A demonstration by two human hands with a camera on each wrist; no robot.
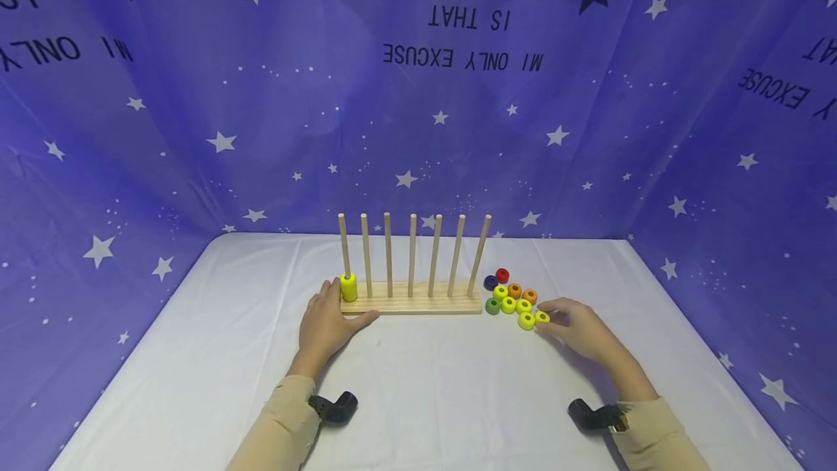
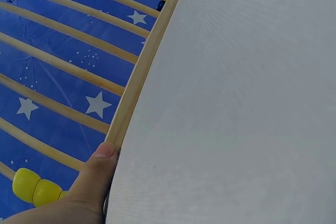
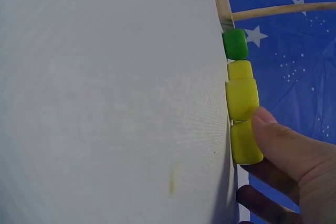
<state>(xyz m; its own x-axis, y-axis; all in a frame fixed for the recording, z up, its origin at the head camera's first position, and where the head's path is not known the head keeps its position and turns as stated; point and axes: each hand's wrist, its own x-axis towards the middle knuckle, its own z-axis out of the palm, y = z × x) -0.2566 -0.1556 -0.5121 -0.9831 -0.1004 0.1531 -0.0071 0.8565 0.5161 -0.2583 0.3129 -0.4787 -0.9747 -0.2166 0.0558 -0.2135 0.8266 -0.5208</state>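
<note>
A wooden peg rack (image 1: 418, 305) with several upright rods stands on the table. Yellow beads (image 1: 349, 288) are stacked on its leftmost rod, and the other rods are bare. My left hand (image 1: 325, 325) grips the rack's left end, its thumb (image 2: 100, 166) along the front edge and its fingers around the side. To the right of the rack, my right hand (image 1: 578, 327) pinches a yellow bead (image 3: 245, 142) between thumb and fingers. That bead sits low at the tabletop, right beside another yellow bead (image 1: 526, 321) at the near end of the loose group.
Between rack and right hand lie more loose beads: a red bead (image 1: 502, 275), a dark blue bead (image 1: 490, 283), a green bead (image 1: 492, 306), two orange ones and several yellow ones. White cloth (image 1: 431, 384) covers the table. A purple star-patterned curtain (image 1: 405, 129) surrounds its back and sides.
</note>
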